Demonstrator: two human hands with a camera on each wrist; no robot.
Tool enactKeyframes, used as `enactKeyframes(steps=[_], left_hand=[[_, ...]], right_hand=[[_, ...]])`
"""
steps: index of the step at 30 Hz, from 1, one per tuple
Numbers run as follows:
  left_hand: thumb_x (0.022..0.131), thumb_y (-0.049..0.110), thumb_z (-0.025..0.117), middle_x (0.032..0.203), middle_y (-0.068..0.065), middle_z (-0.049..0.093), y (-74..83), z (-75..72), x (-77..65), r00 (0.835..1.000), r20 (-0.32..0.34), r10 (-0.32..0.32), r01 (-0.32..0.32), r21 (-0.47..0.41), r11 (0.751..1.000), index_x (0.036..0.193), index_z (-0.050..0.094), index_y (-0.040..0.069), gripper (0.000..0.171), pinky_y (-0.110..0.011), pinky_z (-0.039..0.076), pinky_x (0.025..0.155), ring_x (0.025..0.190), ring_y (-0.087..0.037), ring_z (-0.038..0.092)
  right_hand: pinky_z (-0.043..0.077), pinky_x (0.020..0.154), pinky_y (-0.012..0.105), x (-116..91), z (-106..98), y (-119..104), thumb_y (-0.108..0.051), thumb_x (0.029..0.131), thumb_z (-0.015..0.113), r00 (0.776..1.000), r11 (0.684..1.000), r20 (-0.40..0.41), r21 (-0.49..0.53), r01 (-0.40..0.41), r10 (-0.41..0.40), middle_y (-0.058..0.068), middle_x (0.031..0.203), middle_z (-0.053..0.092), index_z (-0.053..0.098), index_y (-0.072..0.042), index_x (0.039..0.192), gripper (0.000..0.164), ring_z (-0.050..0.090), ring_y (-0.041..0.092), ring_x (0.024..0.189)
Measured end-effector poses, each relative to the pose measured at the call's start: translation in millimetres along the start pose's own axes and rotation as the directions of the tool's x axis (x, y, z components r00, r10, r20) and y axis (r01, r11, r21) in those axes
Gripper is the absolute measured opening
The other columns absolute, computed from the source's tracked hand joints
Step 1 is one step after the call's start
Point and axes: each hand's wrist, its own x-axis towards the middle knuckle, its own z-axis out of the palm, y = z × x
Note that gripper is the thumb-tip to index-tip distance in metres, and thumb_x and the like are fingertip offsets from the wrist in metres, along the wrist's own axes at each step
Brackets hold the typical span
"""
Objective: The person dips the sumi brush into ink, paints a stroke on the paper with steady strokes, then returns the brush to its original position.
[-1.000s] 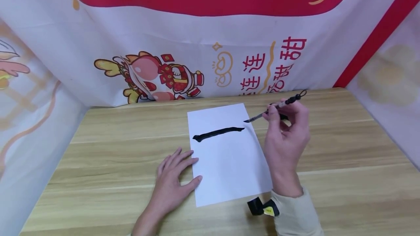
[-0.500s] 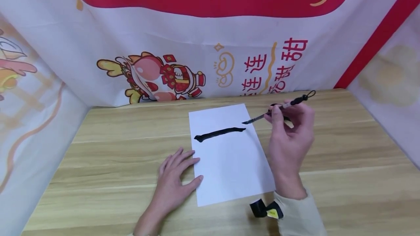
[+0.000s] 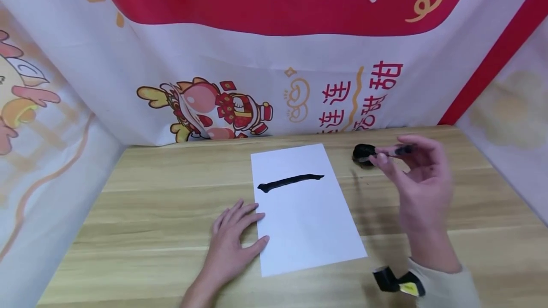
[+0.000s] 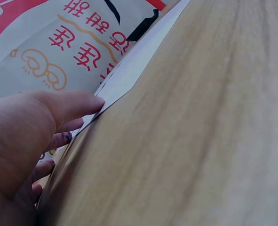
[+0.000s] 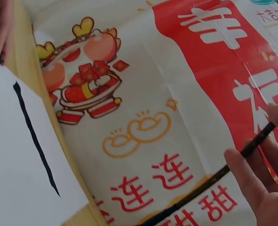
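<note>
A white sheet of paper (image 3: 310,227) lies on the wooden table, with one thick black ink stroke (image 3: 293,181) across its upper part. My left hand (image 3: 233,246) rests with spread fingers on the paper's left edge; in the left wrist view the thumb (image 4: 80,104) lies at the border. To the right of the sheet, my right hand (image 3: 425,189) pinches a dark writing brush (image 5: 195,195) between thumb and fingers. In the head view the brush's lower end overlaps a small round black ink pot (image 3: 363,149), and its tip is hidden against the black.
A white cloth backdrop (image 3: 205,51) with red and cartoon prints rises behind the table's far edge. Similar cloth walls (image 3: 513,108) stand at both sides. A black wrist device (image 3: 396,281) with a yellow label is at the right sleeve.
My right hand has carried the brush rightward, away from the stroke, over to the black ink pot, which now shows more fully. The left hand stays on the paper; the head view has shifted slightly.
</note>
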Motion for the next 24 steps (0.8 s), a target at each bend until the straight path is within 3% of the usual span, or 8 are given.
enactKeyframes(steps=[2,5,8,10,15,20,22,24], left_hand=[[0.088,0.033,0.087,0.157,0.001,0.062,-0.3,1.1,-1.0,1.000,-0.004,-0.001,0.001,0.001,1.000,0.133,0.075,0.020,0.048,-0.066,0.020,0.129,0.158,-0.037,0.042],[0.087,0.032,0.088,0.157,0.000,0.062,-1.0,1.6,-1.2,1.000,-0.005,-0.001,0.001,0.003,1.000,0.133,0.075,0.019,0.049,-0.065,0.019,0.130,0.158,-0.037,0.042],[0.087,0.032,0.088,0.157,0.000,0.062,-1.6,2.0,-0.6,1.000,-0.002,0.002,-0.002,0.007,1.000,0.133,0.075,0.019,0.050,-0.066,0.019,0.130,0.158,-0.038,0.042],[0.087,0.031,0.088,0.157,-0.001,0.062,-2.0,2.4,-0.3,1.000,-0.004,0.005,-0.005,0.007,1.000,0.133,0.075,0.019,0.050,-0.066,0.019,0.129,0.158,-0.038,0.042],[0.086,0.030,0.089,0.156,-0.001,0.063,-1.9,2.7,-0.4,1.000,-0.011,0.012,-0.012,0.005,1.000,0.133,0.075,0.018,0.050,-0.066,0.020,0.129,0.157,-0.039,0.043],[0.086,0.031,0.089,0.157,-0.001,0.062,-1.5,2.8,0.1,1.000,-0.005,0.010,-0.010,0.006,1.000,0.133,0.075,0.018,0.050,-0.065,0.020,0.129,0.158,-0.039,0.043],[0.086,0.031,0.088,0.157,-0.001,0.062,-1.3,2.6,0.5,1.000,-0.003,0.007,-0.007,0.006,1.000,0.133,0.075,0.019,0.050,-0.065,0.019,0.130,0.158,-0.038,0.042],[0.086,0.031,0.088,0.157,0.000,0.062,-1.2,2.4,0.8,1.000,-0.002,0.007,-0.007,0.008,1.000,0.133,0.075,0.019,0.050,-0.065,0.019,0.130,0.158,-0.038,0.042]], right_hand=[[0.067,0.083,0.040,0.8,-10.6,-3.2,0.037,0.084,0.058,0.999,0.998,0.044,0.061,-0.022,0.020,0.022,0.102,0.073,0.059,0.020,0.124,0.044,0.078,0.030,0.094],[0.067,0.085,0.040,0.4,-25.0,-7.0,0.039,0.084,0.051,0.995,0.996,0.086,0.073,-0.054,0.047,0.025,0.100,0.076,0.057,0.024,0.123,0.042,0.080,0.033,0.094],[0.067,0.085,0.037,-1.2,-37.2,-10.7,0.035,0.088,0.050,0.993,0.998,0.093,-0.019,-0.068,0.069,0.023,0.097,0.078,0.058,0.026,0.121,0.036,0.082,0.031,0.091],[0.067,0.083,0.031,-2.9,-44.1,-13.2,0.031,0.089,0.057,0.993,0.986,0.075,-0.141,-0.084,0.095,0.019,0.096,0.079,0.061,0.024,0.121,0.033,0.082,0.026,0.088],[0.065,0.080,0.023,-5.1,-60.0,-15.7,0.031,0.081,0.071,0.982,0.904,0.056,-0.402,-0.144,0.182,0.009,0.099,0.079,0.067,0.019,0.119,0.040,0.080,0.014,0.089],[0.065,0.081,0.021,-7.6,-78.9,-8.8,0.031,0.077,0.075,0.967,0.845,0.087,-0.509,-0.165,0.241,0.004,0.099,0.079,0.071,0.014,0.115,0.041,0.080,0.010,0.090],[0.064,0.082,0.019,-8.6,-86.9,-4.9,0.028,0.078,0.077,0.954,0.804,0.105,-0.569,-0.173,0.279,0.002,0.097,0.080,0.072,0.010,0.114,0.041,0.079,0.008,0.090],[0.064,0.082,0.018,-9.1,-94.3,0.0,0.025,0.079,0.079,0.938,0.745,0.131,-0.646,-0.165,0.321,-0.002,0.097,0.079,0.073,0.007,0.115,0.040,0.077,0.006,0.090]])
